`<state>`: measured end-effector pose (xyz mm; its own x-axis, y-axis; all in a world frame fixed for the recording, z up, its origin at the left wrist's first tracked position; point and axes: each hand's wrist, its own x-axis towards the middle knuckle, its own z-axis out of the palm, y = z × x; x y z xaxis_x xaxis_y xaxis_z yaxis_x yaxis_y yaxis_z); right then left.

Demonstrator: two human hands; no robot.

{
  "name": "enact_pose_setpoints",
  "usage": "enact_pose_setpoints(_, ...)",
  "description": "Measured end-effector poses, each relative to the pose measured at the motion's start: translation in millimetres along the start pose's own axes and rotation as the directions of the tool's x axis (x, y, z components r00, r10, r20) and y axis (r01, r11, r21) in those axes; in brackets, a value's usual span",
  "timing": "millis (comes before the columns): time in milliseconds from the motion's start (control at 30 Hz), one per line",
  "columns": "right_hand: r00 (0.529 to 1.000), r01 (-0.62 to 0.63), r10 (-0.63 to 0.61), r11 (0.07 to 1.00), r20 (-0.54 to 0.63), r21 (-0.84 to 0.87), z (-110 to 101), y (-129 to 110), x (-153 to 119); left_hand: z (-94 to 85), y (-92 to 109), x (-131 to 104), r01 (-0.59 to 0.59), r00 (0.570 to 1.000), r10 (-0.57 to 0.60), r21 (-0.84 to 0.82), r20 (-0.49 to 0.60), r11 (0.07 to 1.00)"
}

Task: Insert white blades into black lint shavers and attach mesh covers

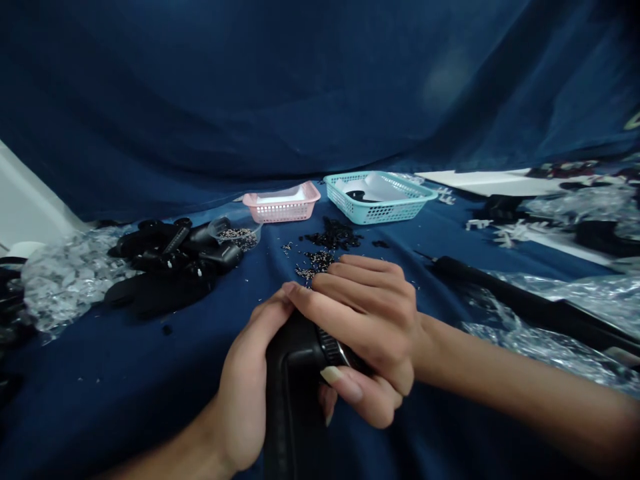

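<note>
A black plastic device (pixel 295 400) with a straight, handle-like body stands close in front of me, its kind not clear. My left hand (pixel 247 383) is wrapped round its left side, the thumb along the top and most of the fingers hidden behind. Curled over its round end is my right hand (pixel 370 320), gripping by a ribbed ring (pixel 331 347) with a shiny edge. The ring's far side lies hidden under the right fingers. Just beyond my hands, small screws (pixel 317 261) and a pile of small black parts (pixel 335 235) lie on the blue cloth.
A pink basket (pixel 285 212) and a light-blue basket (pixel 380 212) stand at the back. Black housings (pixel 170 250) and a clear dish of screws (pixel 240 237) sit left, beside bubble wrap (pixel 70 280). A black screwdriver (pixel 500 283) lies right, on clear plastic wrap (pixel 565 353).
</note>
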<state>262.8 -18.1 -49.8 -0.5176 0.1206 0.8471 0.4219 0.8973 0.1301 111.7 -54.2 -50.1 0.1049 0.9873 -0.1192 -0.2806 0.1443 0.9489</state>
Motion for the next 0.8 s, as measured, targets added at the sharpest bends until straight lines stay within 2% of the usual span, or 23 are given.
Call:
enact_pose_setpoints(100,0.999,-0.047,0.046,0.999,0.029,0.019,0.3,-0.7,-2.2,-5.9,-8.5,2.3,-0.132,0.982,0.154,0.184,-0.113,0.974)
enact_pose_setpoints(133,0.997,-0.060,0.059,0.998,0.039,0.020,0.2,-0.4,-2.1,-7.8,-10.4,3.7,-0.182,0.970,0.214,0.238,-0.116,0.954)
enact_pose_setpoints(200,0.996,-0.070,0.069,0.997,0.062,0.020,-0.5,1.2,-0.6,-11.1,-11.0,7.1,-0.329,0.934,0.357,0.343,-0.022,0.880)
enact_pose_setpoints(300,0.979,-0.166,0.151,0.980,0.136,0.107,-2.7,4.8,3.5,-13.9,-4.7,12.7,-0.545,0.838,0.487,0.411,0.246,0.731)
enact_pose_setpoints(333,0.961,-0.238,0.209,0.958,0.179,0.161,-3.3,6.2,4.8,-14.3,-1.5,14.4,-0.574,0.819,0.501,0.423,0.281,0.701)
enact_pose_setpoints(400,0.904,-0.402,0.332,0.874,0.268,0.274,-3.5,9.1,6.3,-14.5,4.5,17.6,-0.569,0.819,0.518,0.463,0.245,0.680)
enact_pose_setpoints(467,0.824,-0.558,0.443,0.740,0.353,0.375,-0.7,12.2,6.1,-14.5,8.6,21.3,-0.521,0.842,0.516,0.480,0.156,0.706)
enact_pose_setpoints(500,0.768,-0.640,0.509,0.633,0.388,0.436,2.0,14.0,5.2,-14.5,9.7,23.6,-0.484,0.867,0.482,0.436,0.124,0.759)
enact_pose_setpoints(567,0.622,-0.752,0.659,0.353,0.423,0.556,9.7,18.6,1.7,-14.8,10.0,29.0,-0.352,0.936,0.339,0.222,0.095,0.909)
enact_pose_setpoints(600,0.541,-0.767,0.726,0.219,0.425,0.603,14.1,21.6,-0.8,-15.0,9.4,31.9,-0.260,0.963,0.251,0.091,0.101,0.961)
enact_pose_setpoints(667,0.389,-0.755,0.819,0.022,0.421,0.655,22.8,28.9,-6.7,-15.4,6.9,37.6,-0.111,0.981,0.125,-0.099,0.150,0.989)
enact_pose_setpoints(800,0.185,-0.723,0.851,-0.221,0.491,0.654,34.8,46.0,-19.3,-16.8,-5.3,47.6,-0.017,0.976,0.047,-0.140,0.212,0.990)
